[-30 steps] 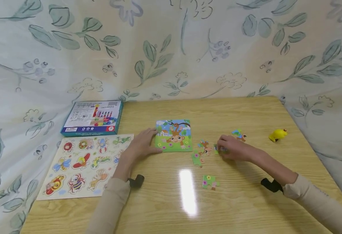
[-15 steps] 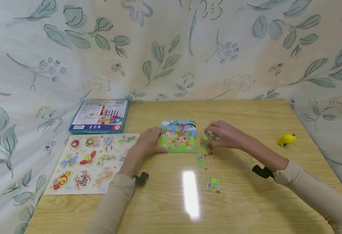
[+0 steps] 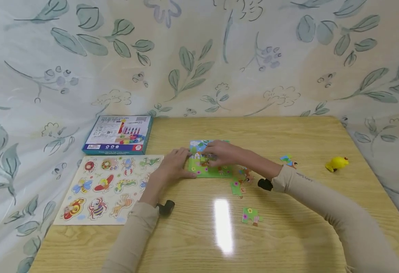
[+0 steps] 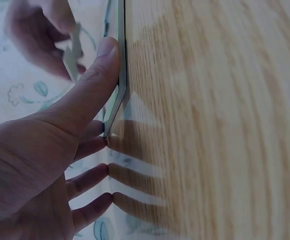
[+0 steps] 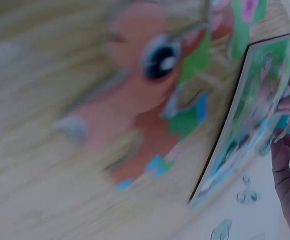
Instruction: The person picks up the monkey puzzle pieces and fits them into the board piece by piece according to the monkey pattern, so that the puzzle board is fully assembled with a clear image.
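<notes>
A square monkey picture puzzle board (image 3: 199,173) lies on the table, partly hidden under the right hand. At its near left corner rests my left hand (image 3: 174,165), thumb along the near edge and fingertips down beside the left edge. My right hand (image 3: 220,152) is over the board, pinching a jigsaw piece (image 4: 73,56) between thumb and fingers; the piece is seen edge-on in the left wrist view. Just right of the board lie jigsaw pieces, one green with a flower (image 3: 236,186) and one with a brown animal's face (image 5: 135,95).
A green flowered jigsaw piece (image 3: 249,215) lies nearer the front, another piece (image 3: 286,159) farther right. A yellow chick toy (image 3: 337,163) stands at the right. On the left are an insect picture board (image 3: 93,180) and a flat box (image 3: 117,132) behind it.
My right hand has picked up a piece from the table on the right and carried it left over the monkey board. The left hand has stayed at the board's corner.
</notes>
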A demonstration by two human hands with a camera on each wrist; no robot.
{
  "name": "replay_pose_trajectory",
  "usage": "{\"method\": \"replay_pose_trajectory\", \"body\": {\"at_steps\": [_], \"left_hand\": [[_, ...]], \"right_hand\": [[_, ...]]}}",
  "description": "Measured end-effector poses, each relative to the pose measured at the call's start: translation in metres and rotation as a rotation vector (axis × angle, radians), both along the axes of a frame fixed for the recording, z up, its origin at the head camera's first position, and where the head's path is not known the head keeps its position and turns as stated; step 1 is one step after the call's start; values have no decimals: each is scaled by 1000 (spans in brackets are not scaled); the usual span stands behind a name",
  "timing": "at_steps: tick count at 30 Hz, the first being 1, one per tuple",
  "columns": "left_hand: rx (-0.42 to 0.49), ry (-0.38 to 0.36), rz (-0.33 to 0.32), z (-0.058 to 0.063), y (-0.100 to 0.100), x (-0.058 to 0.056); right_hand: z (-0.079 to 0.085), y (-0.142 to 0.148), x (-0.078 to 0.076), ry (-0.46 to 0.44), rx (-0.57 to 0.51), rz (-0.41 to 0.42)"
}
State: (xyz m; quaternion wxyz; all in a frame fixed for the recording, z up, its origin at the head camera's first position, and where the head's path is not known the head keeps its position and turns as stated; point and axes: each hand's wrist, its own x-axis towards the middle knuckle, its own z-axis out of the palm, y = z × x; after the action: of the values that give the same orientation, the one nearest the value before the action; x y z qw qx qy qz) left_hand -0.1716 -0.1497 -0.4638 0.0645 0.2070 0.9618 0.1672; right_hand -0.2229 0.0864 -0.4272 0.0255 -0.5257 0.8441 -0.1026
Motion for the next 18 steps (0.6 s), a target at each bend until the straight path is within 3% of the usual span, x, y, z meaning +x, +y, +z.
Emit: {"method": "replay_pose_trajectory", "body": {"at_steps": [8, 18], "left_hand": [[-6, 28, -20, 0, 1, -3], [-26, 2, -12, 4, 1, -4]], "right_hand": [[-5, -27, -9, -53, 62, -2], [-4, -36, -13, -103, 112, -44]]}}
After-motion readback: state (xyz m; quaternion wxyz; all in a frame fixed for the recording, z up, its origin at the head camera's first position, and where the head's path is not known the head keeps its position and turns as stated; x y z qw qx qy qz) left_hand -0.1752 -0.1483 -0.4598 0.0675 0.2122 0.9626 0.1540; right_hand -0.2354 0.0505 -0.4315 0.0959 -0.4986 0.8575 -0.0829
